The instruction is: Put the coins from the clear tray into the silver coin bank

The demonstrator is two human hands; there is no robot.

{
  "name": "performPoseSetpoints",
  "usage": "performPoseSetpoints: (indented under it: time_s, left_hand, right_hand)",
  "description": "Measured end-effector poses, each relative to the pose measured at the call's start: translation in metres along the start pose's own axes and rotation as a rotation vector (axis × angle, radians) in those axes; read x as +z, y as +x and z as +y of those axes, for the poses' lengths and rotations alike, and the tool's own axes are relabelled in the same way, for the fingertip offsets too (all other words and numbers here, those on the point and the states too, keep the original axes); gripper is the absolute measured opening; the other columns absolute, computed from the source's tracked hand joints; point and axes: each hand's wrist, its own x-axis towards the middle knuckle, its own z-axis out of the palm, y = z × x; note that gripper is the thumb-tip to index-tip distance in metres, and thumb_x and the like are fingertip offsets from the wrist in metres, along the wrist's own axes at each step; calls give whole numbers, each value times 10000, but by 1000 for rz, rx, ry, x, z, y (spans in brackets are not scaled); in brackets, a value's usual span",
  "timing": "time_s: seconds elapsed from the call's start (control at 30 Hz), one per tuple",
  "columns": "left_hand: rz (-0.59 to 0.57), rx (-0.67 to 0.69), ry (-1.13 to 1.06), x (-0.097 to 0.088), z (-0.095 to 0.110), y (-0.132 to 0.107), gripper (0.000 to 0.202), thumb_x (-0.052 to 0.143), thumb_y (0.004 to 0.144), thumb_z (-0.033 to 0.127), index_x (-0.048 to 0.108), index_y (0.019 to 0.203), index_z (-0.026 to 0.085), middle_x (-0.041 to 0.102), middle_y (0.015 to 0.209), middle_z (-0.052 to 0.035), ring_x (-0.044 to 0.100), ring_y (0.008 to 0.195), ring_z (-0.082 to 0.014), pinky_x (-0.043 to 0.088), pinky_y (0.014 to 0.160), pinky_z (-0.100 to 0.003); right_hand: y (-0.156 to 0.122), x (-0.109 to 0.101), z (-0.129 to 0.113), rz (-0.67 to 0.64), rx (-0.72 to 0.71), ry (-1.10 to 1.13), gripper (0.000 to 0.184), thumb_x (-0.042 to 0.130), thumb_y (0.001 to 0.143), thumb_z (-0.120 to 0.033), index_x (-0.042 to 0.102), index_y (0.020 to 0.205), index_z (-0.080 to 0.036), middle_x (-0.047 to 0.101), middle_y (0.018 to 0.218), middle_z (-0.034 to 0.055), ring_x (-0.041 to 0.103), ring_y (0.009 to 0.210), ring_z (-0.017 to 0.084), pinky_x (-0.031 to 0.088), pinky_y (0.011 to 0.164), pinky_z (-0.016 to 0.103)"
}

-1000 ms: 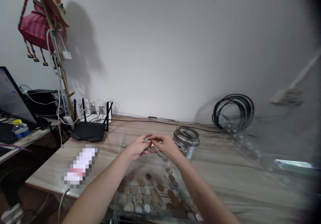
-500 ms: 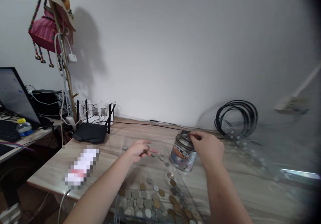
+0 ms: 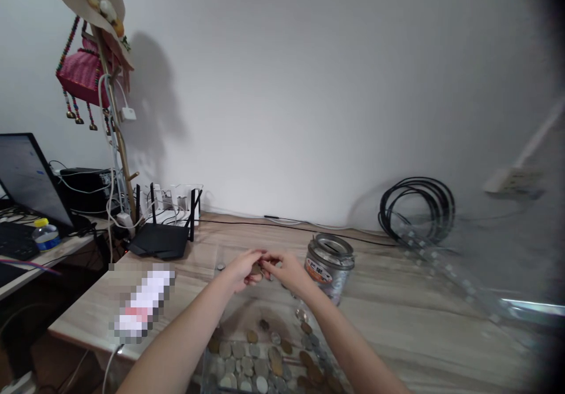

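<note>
My left hand point(image 3: 241, 269) and my right hand point(image 3: 285, 269) meet above the far end of a clear plastic tray point(image 3: 220, 252). Their fingertips are pinched together around small coins held in my left hand. Several silver and brown coins point(image 3: 265, 358) lie scattered on the tray's near part. A tin can with a slotted lid point(image 3: 329, 261) stands just right of my right hand, on the wooden table point(image 3: 419, 317).
A black router point(image 3: 159, 238) and a power strip with cables sit at the table's back left. A black cable coil point(image 3: 417, 205) leans on the wall at right. A blurred white object point(image 3: 141, 303) lies left. A monitor and bottle point(image 3: 44, 235) are on the side desk.
My right hand left the can's lid and came back left to meet my left hand over the tray. The view has tilted slightly.
</note>
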Motion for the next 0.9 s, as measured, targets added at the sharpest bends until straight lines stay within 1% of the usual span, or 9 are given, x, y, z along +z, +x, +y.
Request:
performPoseSetpoints:
  time_s: [0.1, 0.2, 0.27, 0.37, 0.47, 0.63, 0.7, 0.73, 0.9]
  left_hand:
    - [-4, -87, -75, -2, -2, 2, 308, 344, 777, 284, 448, 1027, 136, 550, 576, -24, 306, 319, -23, 106, 337, -140]
    - [130, -89, -196, -8, -4, 6, 338, 354, 685, 55, 453, 1006, 89, 584, 652, -64, 447, 409, -44, 269, 366, -131]
    - [210, -42, -302, -11, -4, 7, 423, 336, 626, -36, 431, 1026, 62, 589, 686, -79, 534, 510, -71, 397, 481, -151]
    - [247, -3, -426, -13, -4, 8, 483, 332, 612, -78, 376, 1080, 33, 590, 799, -139, 603, 701, -140, 460, 631, -201]
    - [260, -42, -496, -12, -3, 7, 463, 341, 648, -55, 339, 1106, 15, 551, 928, -210, 602, 800, -204, 475, 654, -230]
    - [251, -139, -571, -12, -1, 8, 363, 384, 735, 91, 328, 1084, 8, 481, 1019, -255, 576, 873, -252, 483, 653, -263]
    - [239, -139, -613, -13, -1, 8, 330, 387, 763, 171, 348, 1056, 24, 475, 1020, -243, 567, 888, -255, 477, 670, -288]
    - [233, -129, -631, -13, -1, 8, 314, 380, 773, 204, 361, 1038, 36, 482, 1005, -228, 566, 885, -253, 471, 676, -302]
    - [103, -113, -583, -15, -4, 12, 236, 328, 792, 278, 461, 863, 96, 543, 774, -105, 580, 702, -189, 435, 579, -275]
  right_hand:
    - [-5, -17, 1, 243, 51, -213, 230, 433, 712, -310, 622, 684, -181, 615, 617, 20, 525, 603, 139, 393, 599, 251]
    - [-15, -50, 8, 701, 181, -558, 270, 418, 724, -345, 636, 792, -202, 625, 766, 56, 514, 740, 185, 363, 610, 282]
    - [-22, -72, 18, 854, 303, -725, 288, 416, 719, -365, 647, 788, -207, 622, 771, 75, 500, 785, 219, 339, 574, 291]
    - [-30, -94, 34, 805, 432, -802, 274, 449, 679, -375, 664, 686, -205, 624, 725, 85, 499, 720, 230, 306, 521, 292]
    - [-33, -101, 40, 728, 469, -812, 266, 460, 664, -383, 667, 641, -217, 625, 730, 83, 499, 680, 229, 301, 519, 302]
    - [-28, -91, 27, 892, 293, -832, 292, 452, 694, -371, 663, 797, -198, 597, 864, 102, 480, 825, 265, 348, 641, 370]
    - [-23, -76, 17, 852, 125, -718, 281, 440, 718, -340, 652, 814, -181, 596, 836, 90, 491, 805, 221, 366, 696, 346]
    - [-20, -66, 12, 761, 45, -629, 269, 433, 730, -327, 647, 807, -184, 599, 819, 75, 501, 774, 192, 376, 704, 319]
    - [-10, -6, -8, 69, -197, -286, 198, 472, 720, -282, 642, 813, -237, 610, 894, 26, 537, 750, 139, 398, 658, 241]
